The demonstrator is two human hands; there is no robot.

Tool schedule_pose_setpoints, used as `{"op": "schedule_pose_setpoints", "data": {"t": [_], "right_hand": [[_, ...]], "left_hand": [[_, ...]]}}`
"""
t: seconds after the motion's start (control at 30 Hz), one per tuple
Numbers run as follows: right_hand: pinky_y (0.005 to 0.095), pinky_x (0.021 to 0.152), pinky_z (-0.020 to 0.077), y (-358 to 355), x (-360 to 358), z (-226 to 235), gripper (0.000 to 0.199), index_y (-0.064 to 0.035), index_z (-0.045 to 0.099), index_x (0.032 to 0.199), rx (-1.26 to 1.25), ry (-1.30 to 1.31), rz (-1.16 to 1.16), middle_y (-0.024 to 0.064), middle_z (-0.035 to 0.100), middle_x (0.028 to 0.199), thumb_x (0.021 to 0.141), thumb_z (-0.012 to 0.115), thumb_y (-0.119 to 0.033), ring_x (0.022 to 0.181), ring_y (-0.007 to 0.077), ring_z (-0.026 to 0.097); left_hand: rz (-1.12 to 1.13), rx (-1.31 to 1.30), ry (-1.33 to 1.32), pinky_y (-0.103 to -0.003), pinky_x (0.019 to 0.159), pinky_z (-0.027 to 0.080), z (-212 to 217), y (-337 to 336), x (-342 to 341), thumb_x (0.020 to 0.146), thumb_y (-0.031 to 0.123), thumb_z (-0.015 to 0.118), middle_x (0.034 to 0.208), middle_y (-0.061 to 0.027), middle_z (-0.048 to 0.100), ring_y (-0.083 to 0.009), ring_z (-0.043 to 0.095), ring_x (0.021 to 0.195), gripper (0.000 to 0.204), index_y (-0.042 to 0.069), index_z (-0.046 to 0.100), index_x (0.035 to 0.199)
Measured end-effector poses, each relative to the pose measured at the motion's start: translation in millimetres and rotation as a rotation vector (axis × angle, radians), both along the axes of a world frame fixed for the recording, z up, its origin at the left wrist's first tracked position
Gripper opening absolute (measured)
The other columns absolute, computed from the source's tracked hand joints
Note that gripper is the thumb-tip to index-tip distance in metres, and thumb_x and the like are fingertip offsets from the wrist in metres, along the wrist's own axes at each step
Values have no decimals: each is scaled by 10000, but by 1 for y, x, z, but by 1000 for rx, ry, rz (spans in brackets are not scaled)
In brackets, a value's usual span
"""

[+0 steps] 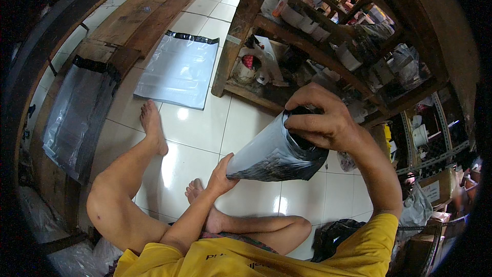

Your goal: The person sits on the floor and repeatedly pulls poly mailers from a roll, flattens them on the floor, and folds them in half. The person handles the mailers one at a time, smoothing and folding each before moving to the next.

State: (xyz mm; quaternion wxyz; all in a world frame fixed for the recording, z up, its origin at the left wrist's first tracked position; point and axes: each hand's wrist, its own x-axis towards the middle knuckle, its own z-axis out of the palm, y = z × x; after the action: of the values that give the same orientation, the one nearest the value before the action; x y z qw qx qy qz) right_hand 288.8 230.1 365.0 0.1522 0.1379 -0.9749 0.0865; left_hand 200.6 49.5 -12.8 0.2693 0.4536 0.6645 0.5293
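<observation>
Head view of a person seated cross-legged on the white tiled floor (pixel 195 123), taking the grey poly mailer bag (pixel 274 156) in our hands as the landmark for all places. We hold this bag off the floor, in front of the chest and above the crossed legs, rolled or stuffed into a thick bundle lying slantwise. Our left hand (pixel 223 172) cups the lower left end of the bag, its fingers closed against the bottom edge, which appears to brace the bundle from below. Our right hand (pixel 320 118) wraps over the upper right end, fingers curled tightly round the dark mouth of the bag, seemingly to keep it gathered shut. Beyond the bag and to its left, a flat silver mailer (pixel 179 69) lies spread on the tiles, within easy reach. Farther left of the bag, another grey plastic bag (pixel 77 115) drapes over a low wooden board (pixel 136 18). Behind the bag and to its right stands a wooden shelf unit (pixel 328 46), crowded with small boxes and packages that we cannot tell apart.
</observation>
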Motion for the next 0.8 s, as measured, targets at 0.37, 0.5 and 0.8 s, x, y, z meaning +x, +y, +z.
{"op": "schedule_pose_setpoints", "data": {"t": [0.37, 0.5, 0.8], "right_hand": [[409, 775, 513, -11, 6, 21, 254, -109, 660, 965, 317, -106, 108, 77, 621, 1012, 734, 643, -212, 959, 270, 615], [392, 804, 495, -29, 9, 30, 228, -105, 646, 972, 389, -215, 107, 52, 630, 1009, 772, 606, -208, 966, 249, 615], [393, 853, 504, -44, -5, 45, 264, -119, 596, 1071, 469, -406, 25, 54, 631, 896, 813, 630, -166, 879, 231, 654]], "left_hand": [[19, -22, -3, -430, 1082, 452, 1, -1, 4, 710, 101, 842, 1401, -232, 521, -404, 529, 1287, 906, 28, 363, 1476], [37, 18, 9, -433, 1086, 448, -8, -4, 6, 692, 75, 832, 1405, -241, 512, -414, 525, 1288, 951, 32, 327, 1496], [169, 111, 85, -444, 1108, 420, -6, -3, 21, 659, 77, 839, 1475, -289, 395, -456, 461, 1326, 1098, -7, 188, 1539]]}}
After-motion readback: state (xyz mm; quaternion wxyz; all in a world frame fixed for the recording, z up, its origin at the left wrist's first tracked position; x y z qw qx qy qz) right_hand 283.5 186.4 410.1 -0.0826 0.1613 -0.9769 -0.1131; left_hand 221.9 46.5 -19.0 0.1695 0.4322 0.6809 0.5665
